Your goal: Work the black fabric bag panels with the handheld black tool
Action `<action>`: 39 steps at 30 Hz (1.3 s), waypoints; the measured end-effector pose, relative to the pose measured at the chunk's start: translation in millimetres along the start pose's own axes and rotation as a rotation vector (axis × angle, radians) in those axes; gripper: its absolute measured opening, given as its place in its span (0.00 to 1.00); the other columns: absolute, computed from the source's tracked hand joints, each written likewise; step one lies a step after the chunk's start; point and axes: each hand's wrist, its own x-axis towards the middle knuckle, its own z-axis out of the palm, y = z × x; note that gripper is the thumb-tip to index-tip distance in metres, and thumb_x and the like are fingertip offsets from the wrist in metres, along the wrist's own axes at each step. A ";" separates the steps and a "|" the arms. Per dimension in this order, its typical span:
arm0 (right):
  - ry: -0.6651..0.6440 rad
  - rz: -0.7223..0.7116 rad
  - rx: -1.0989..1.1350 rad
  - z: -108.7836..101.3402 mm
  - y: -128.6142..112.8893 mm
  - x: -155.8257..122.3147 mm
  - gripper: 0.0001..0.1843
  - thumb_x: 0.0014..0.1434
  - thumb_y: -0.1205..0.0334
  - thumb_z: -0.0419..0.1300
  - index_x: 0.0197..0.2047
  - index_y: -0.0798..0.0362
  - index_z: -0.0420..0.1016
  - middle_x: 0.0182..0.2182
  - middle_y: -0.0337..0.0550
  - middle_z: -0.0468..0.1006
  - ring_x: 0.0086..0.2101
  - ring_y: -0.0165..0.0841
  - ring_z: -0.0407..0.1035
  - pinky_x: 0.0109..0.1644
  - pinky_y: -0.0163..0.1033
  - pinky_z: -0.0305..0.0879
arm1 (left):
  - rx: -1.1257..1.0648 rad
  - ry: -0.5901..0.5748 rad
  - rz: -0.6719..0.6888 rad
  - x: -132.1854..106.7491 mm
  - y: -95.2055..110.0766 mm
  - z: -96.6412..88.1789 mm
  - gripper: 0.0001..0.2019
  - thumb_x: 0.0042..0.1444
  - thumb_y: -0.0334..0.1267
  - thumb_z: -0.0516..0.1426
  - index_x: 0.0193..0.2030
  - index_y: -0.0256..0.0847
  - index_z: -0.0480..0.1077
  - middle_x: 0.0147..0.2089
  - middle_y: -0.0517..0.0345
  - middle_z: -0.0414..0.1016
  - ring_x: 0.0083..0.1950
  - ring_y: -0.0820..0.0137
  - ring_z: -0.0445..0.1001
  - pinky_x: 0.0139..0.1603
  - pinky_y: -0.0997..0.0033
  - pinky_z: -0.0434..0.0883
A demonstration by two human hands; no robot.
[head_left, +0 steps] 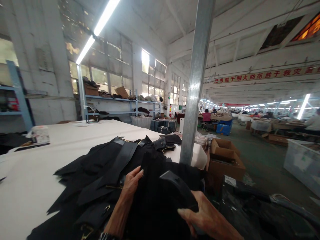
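Observation:
My left hand (131, 183) pinches the edge of a piece of black fabric (152, 196), its thumb and fingers pressed together. In my right hand (203, 213), closed fingers grip a smooth, black curved piece (178, 185); its exact kind I cannot make out. That curved piece lies over the black fabric in front of me. To the left, a loose heap of black cut pieces (100, 170) spreads across the white table (82, 136), with strap-like strips and gold-coloured metal bits among them. The lower part of the fabric blends into shadow.
A metal post (196, 83) rises at the table's right edge. Beyond it stand open cardboard boxes (226, 160) and a translucent bin (302, 166). Black plastic wrapping (252, 206) lies at lower right. Blue shelves (112, 97) line the wall; people sit farther off.

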 end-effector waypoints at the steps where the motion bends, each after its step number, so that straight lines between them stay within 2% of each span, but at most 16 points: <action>1: -0.001 0.001 0.003 1.5 -4.0 2.6 0.17 0.57 0.53 0.59 0.43 0.58 0.68 0.17 0.33 0.70 0.19 0.28 0.66 0.24 0.30 0.62 | -0.034 -0.022 -0.024 -2.8 0.7 -1.5 0.18 0.47 0.40 0.61 0.45 0.34 0.74 0.28 0.55 0.80 0.29 0.65 0.77 0.31 0.67 0.73; 4: -0.012 -0.018 -0.001 6.2 -19.4 9.7 0.17 0.56 0.54 0.60 0.44 0.57 0.68 0.17 0.33 0.70 0.19 0.28 0.66 0.24 0.30 0.64 | -0.129 -0.109 -0.087 -12.2 3.9 -3.2 0.24 0.45 0.41 0.63 0.50 0.35 0.72 0.32 0.54 0.82 0.30 0.65 0.78 0.32 0.67 0.74; 8: -0.039 -0.101 -0.027 14.0 -33.5 22.5 0.12 0.56 0.56 0.59 0.37 0.57 0.70 0.16 0.34 0.71 0.17 0.26 0.65 0.22 0.29 0.62 | -0.265 -0.159 -0.122 -22.3 8.9 -2.5 0.30 0.39 0.43 0.67 0.51 0.37 0.72 0.35 0.54 0.82 0.37 0.61 0.80 0.39 0.64 0.75; 12: -0.067 -0.152 0.013 23.5 -36.9 41.0 0.11 0.55 0.56 0.59 0.31 0.57 0.69 0.16 0.33 0.70 0.16 0.25 0.63 0.19 0.28 0.61 | -0.220 -0.222 -0.053 -29.5 10.6 -2.6 0.26 0.40 0.46 0.67 0.47 0.37 0.75 0.39 0.53 0.82 0.42 0.60 0.79 0.45 0.64 0.73; 15: -0.046 -0.156 0.075 25.2 -40.3 51.1 0.12 0.55 0.55 0.59 0.31 0.56 0.68 0.17 0.33 0.69 0.16 0.25 0.63 0.19 0.28 0.62 | -0.147 -0.221 -0.032 -32.2 9.8 -6.6 0.25 0.42 0.46 0.65 0.48 0.37 0.75 0.40 0.51 0.82 0.42 0.59 0.78 0.41 0.66 0.74; 18: 0.028 -0.146 0.123 16.9 -43.7 51.5 0.14 0.55 0.53 0.60 0.31 0.56 0.66 0.19 0.33 0.69 0.17 0.26 0.65 0.19 0.30 0.64 | -0.118 -0.116 -0.019 -28.8 12.1 -17.6 0.26 0.42 0.45 0.65 0.48 0.34 0.74 0.38 0.51 0.82 0.40 0.60 0.79 0.37 0.67 0.74; 21: 0.081 -0.144 0.117 2.3 -43.0 41.4 0.15 0.56 0.52 0.60 0.31 0.56 0.65 0.18 0.33 0.69 0.17 0.27 0.66 0.20 0.30 0.64 | -0.092 0.123 0.012 -21.8 25.5 -34.1 0.24 0.38 0.41 0.65 0.44 0.33 0.75 0.32 0.54 0.82 0.35 0.61 0.79 0.35 0.68 0.74; 23: 0.097 -0.142 0.080 -6.4 -39.8 30.7 0.16 0.56 0.51 0.60 0.30 0.56 0.66 0.18 0.34 0.70 0.17 0.27 0.66 0.20 0.30 0.64 | -0.038 0.290 0.053 -18.0 42.3 -44.9 0.21 0.40 0.39 0.63 0.44 0.34 0.76 0.30 0.56 0.81 0.33 0.64 0.78 0.35 0.69 0.74; 27: 0.104 -0.112 0.055 -14.7 -31.0 8.4 0.16 0.57 0.50 0.59 0.31 0.56 0.67 0.19 0.36 0.72 0.18 0.28 0.67 0.22 0.31 0.63 | 0.154 0.575 0.254 -13.6 86.4 -59.8 0.20 0.47 0.39 0.60 0.48 0.35 0.75 0.34 0.60 0.81 0.37 0.66 0.77 0.38 0.70 0.74; 31: 0.119 -0.108 0.060 -17.8 -24.5 -4.8 0.16 0.57 0.51 0.60 0.31 0.57 0.67 0.17 0.35 0.72 0.18 0.28 0.66 0.23 0.31 0.62 | 0.353 0.744 0.569 -13.7 129.2 -64.9 0.22 0.52 0.39 0.57 0.54 0.34 0.71 0.41 0.59 0.80 0.40 0.67 0.76 0.45 0.63 0.72; 33: 0.142 -0.108 0.066 -19.7 -23.5 -8.4 0.16 0.57 0.51 0.60 0.32 0.57 0.67 0.16 0.35 0.71 0.17 0.27 0.65 0.22 0.31 0.61 | 0.493 0.744 0.697 -17.2 148.4 -63.6 0.20 0.56 0.39 0.54 0.55 0.37 0.70 0.46 0.55 0.79 0.44 0.65 0.76 0.48 0.59 0.71; 36: 0.164 -0.089 0.076 -22.8 -24.1 -13.8 0.16 0.57 0.51 0.60 0.32 0.57 0.66 0.15 0.34 0.70 0.16 0.27 0.64 0.20 0.30 0.60 | 0.689 0.634 0.865 -22.4 172.9 -57.8 0.20 0.60 0.40 0.50 0.56 0.35 0.68 0.53 0.46 0.74 0.52 0.62 0.72 0.56 0.57 0.66; 37: 0.167 -0.083 0.072 -23.8 -24.2 -15.9 0.16 0.57 0.51 0.60 0.31 0.57 0.66 0.15 0.34 0.70 0.16 0.27 0.64 0.21 0.30 0.60 | 0.741 0.585 0.913 -22.6 179.1 -55.0 0.19 0.61 0.39 0.49 0.55 0.33 0.69 0.53 0.45 0.74 0.52 0.62 0.72 0.57 0.58 0.65; 39: 0.152 -0.084 0.049 -25.6 -23.3 -20.8 0.16 0.57 0.51 0.59 0.30 0.56 0.66 0.16 0.35 0.70 0.17 0.27 0.65 0.22 0.29 0.61 | 0.869 0.476 0.963 -20.5 186.4 -47.0 0.18 0.60 0.36 0.49 0.53 0.34 0.71 0.46 0.47 0.76 0.46 0.64 0.73 0.51 0.61 0.68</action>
